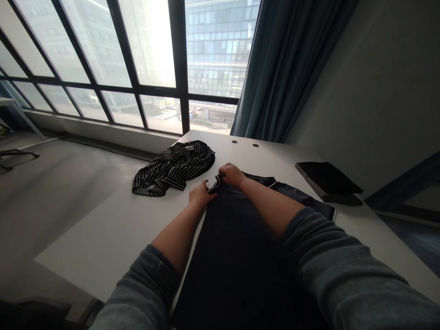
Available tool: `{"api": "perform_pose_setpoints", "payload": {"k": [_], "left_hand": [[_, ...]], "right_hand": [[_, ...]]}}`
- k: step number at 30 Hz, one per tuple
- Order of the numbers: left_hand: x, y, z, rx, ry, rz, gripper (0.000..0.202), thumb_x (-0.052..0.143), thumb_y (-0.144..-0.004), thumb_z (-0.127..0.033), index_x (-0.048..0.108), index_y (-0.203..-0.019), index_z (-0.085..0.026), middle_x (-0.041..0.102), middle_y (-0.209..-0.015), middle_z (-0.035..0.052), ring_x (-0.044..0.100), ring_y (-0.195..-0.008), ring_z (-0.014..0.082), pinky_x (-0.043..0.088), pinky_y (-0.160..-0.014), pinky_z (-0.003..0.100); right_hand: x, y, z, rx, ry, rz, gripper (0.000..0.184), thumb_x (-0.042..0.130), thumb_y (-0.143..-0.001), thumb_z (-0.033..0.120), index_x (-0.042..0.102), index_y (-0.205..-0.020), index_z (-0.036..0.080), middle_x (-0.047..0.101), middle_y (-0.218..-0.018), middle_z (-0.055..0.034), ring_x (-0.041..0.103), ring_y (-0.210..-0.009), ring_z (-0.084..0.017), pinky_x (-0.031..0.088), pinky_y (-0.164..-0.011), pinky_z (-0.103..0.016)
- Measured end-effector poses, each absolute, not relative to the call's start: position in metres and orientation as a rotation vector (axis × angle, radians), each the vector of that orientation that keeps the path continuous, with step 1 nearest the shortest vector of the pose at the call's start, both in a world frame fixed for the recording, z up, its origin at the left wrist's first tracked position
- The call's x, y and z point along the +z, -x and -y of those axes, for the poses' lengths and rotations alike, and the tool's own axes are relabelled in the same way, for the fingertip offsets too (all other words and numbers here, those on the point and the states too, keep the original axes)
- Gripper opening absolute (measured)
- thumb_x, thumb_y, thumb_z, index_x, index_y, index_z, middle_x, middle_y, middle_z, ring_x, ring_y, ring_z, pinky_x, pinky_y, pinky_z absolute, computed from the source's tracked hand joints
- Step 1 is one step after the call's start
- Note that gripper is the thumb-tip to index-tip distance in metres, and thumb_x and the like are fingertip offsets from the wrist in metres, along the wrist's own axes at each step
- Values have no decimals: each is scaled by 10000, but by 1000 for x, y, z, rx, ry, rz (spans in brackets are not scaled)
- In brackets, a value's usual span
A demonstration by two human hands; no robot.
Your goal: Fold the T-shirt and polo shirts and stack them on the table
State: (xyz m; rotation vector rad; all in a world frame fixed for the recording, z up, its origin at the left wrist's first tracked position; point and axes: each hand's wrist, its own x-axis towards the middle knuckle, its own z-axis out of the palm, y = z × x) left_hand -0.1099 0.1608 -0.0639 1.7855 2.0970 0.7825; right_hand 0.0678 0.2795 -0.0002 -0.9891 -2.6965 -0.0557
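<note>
A dark short-sleeved shirt (237, 247) with thin white trim lies spread over the white table (103, 233), its lower part running toward me. At its far left corner, my right hand (232, 175) is closed on the cloth beside a curled, white-edged band that looks like the sleeve cuff. Just left of it, my left hand (200, 195) grips the near side of that same edge between thumb and fingers. The fingertips of both hands are partly hidden. Beyond my left hand rests a crumpled black shirt with white stripes (178, 165).
Dark folded cloth (326, 178) is stacked near the table's right edge. Two round cable holes sit at the far end, one being the near-left grommet (234, 142). Behind are a blue curtain (275, 78) and large windows (154, 50). Chair legs (20, 155) stand on the floor at left.
</note>
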Motion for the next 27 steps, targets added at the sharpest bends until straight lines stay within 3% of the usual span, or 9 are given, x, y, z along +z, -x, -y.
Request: {"api": "perform_pose_setpoints", "payload": {"k": [4, 7, 15, 27], "left_hand": [[-62, 108, -161, 733, -1785, -2093, 424, 807, -817, -419, 711, -1206, -280, 789, -1045, 37, 717, -1052, 269, 467, -874, 324], [-62, 107, -160, 781, -1840, -2030, 196, 768, -848, -357, 748, -1022, -269, 773, -1009, 39, 706, -999, 254, 473, -842, 313], [-57, 115, -155, 890, -2239, -1617, 341, 657, -783, -109, 714, -1082, -263, 734, -1104, 25, 688, -979, 216, 516, -915, 318], [-45, 109, -144, 746, -2521, -1366, 266, 637, -841, -193, 751, -1068, -273, 722, -1125, 47, 688, -1067, 243, 512, -1024, 344]], "right_hand": [[3, -82, -274, -47, 936, 2706, 280, 642, -779, 54, 749, -997, 192, 762, -997, -80, 634, -1056, -261, 468, -932, -328], [0, -94, -268, -16, 900, 2707, 261, 645, -782, 60, 740, -986, 192, 760, -1005, -75, 642, -1034, -257, 473, -933, -330], [-9, -128, -249, 79, 791, 2721, 290, 627, -746, -6, 725, -941, 185, 753, -990, -70, 643, -1022, -251, 479, -958, -335], [-14, -140, -247, 58, 760, 2936, 306, 614, -759, -4, 747, -965, 179, 748, -998, -76, 687, -982, -244, 486, -921, -334]]}}
